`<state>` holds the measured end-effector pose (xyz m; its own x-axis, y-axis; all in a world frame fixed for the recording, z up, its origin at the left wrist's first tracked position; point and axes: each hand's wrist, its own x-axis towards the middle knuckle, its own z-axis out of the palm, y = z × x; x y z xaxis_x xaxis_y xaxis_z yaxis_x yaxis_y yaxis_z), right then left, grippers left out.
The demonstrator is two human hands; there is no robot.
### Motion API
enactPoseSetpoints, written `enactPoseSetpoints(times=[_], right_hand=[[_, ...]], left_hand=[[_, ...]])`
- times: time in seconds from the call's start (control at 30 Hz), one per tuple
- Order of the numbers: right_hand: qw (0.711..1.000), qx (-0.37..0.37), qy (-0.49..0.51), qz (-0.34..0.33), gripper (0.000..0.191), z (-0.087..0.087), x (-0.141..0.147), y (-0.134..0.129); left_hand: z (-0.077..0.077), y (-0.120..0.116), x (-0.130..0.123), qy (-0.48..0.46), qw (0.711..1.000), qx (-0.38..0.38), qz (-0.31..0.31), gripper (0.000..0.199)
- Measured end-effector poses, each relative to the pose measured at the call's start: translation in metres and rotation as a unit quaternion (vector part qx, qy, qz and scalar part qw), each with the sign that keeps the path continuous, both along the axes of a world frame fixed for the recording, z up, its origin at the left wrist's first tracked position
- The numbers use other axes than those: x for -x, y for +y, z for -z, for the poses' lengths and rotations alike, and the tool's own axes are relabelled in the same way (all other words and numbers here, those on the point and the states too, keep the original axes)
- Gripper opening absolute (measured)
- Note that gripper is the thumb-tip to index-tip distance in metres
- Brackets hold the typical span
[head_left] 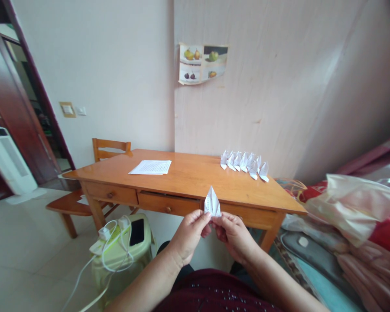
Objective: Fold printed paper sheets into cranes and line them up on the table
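Crisp paper up front, the pointed folded piece (212,203) was white, matt and sharply creased! The folded paper figures (243,162) had that same dry, matt look, and the printed sheets (152,167) were flat, smooth paper. Then came the shine: the table (195,173) was glossy, smooth wood, bouncing light off its top, and the chair (112,144) was wood too. Down low, the stool (139,256) looked like smooth plastic, the phone (137,232) showed a glossy black face, and the floor (19,242) gleamed. The shirt (214,288) was dark cloth, dotted with sparkling specks!
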<state>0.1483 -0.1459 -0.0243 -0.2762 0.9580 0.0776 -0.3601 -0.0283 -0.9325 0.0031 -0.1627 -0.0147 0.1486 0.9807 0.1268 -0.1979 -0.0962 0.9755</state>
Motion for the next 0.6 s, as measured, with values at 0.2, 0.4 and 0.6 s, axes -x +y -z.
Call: enactPoseSetpoints(times=[0.2, 0.4, 0.6], right_hand=[[1.0, 0.01, -0.013, -0.013, 0.028, -0.0004, -0.0016, 0.0004], [0.997, -0.045, -0.061, 0.007, 0.036, -0.0009, -0.0073, 0.0006], [0.994, -0.061, -0.084, 0.036, 0.034, -0.0048, -0.0089, -0.0025]], left_hand=[[-0.0008, -0.0006, 0.0012, 0.015, 1.0, -0.009, -0.007, 0.034], [-0.0037, 0.0001, 0.0038, 0.018, 1.0, -0.014, -0.001, 0.036], [-0.0029, -0.0014, 0.004, 0.023, 1.0, -0.01, 0.007, 0.036]])
